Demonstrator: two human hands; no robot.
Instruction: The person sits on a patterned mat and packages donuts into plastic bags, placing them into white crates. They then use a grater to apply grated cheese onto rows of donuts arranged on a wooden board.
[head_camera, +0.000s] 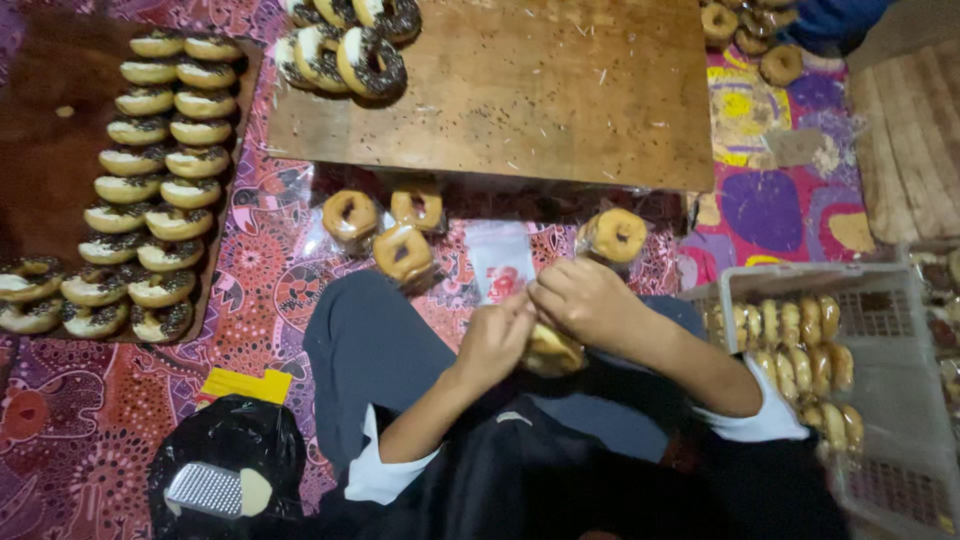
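Observation:
Both my hands meet over my lap. My left hand (495, 340) pinches the edge of a clear plastic bag (500, 260) that has a red print on it. Just to its right, my right hand (585, 300) grips a glazed doughnut (550, 352) at the mouth of that bag. Three bagged doughnuts (350, 215) lie on the patterned cloth in front of my knees, and another bagged doughnut (615, 235) lies beyond my right hand.
A low wooden board (520, 90) holds chocolate-topped doughnuts (350, 45) at its far left. Rows of iced doughnuts (150, 190) fill a dark tray on the left. A white plastic basket (880, 400) with doughnuts stands on the right. A black bag (225, 470) lies at lower left.

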